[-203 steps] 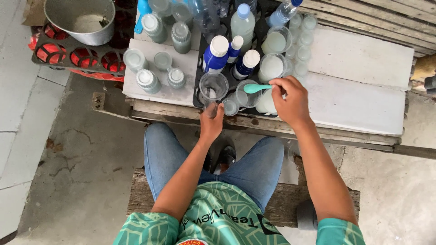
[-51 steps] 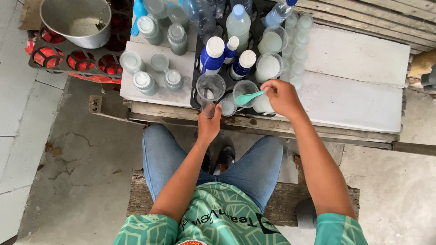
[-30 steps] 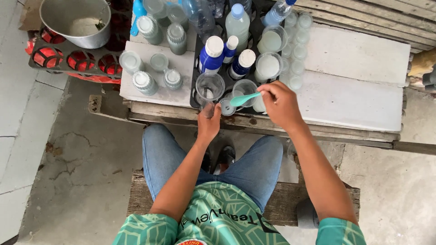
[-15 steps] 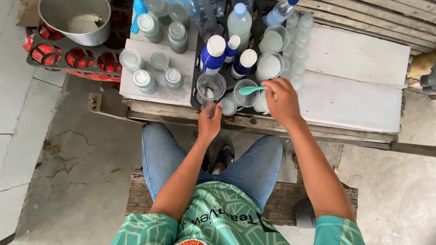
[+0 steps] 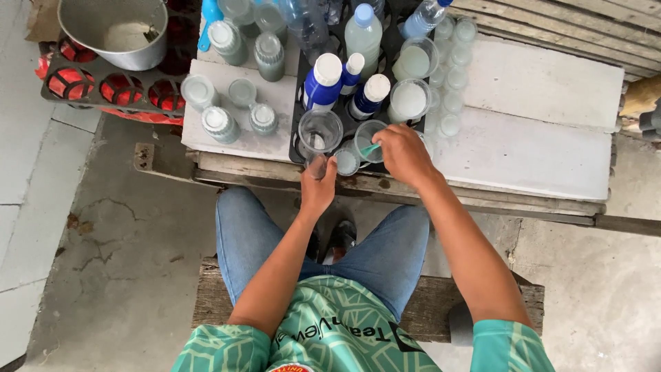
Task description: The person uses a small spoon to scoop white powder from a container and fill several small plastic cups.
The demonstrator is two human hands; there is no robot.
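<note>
Head view, looking down on a seated person working at a low tabletop (image 5: 537, 148) of white slabs on wooden planks. The right hand (image 5: 403, 153) is closed around a small teal spoon (image 5: 370, 149); the fingers (image 5: 387, 135) pinch its handle, and only a short length of the spoon shows past them, angled down into a clear plastic cup (image 5: 368, 139) directly beneath the fingertips. The left hand (image 5: 318, 186) grips a small clear container (image 5: 316, 165) at the tabletop's near edge, fingers wrapped around it from below; its contents cannot be made out. Just beyond the left fingers stands a larger empty clear cup (image 5: 320, 130), and between the two hands sits a small round jar (image 5: 345, 162) with pale contents. All these rest in or against a black tray (image 5: 297, 117). Beyond the right fingers: two open tubs of white powder (image 5: 409, 100), three blue bottles with white caps (image 5: 323, 81), and a clear bottle of cloudy liquid (image 5: 363, 34). To the right of the tubs runs a column of small capped vials (image 5: 451, 103). Well to the left of the left fingers, grey lidded jars (image 5: 220, 124) stand on the slab, and a metal pot (image 5: 113, 31) sits on a red-and-black crate (image 5: 103, 89).
</note>
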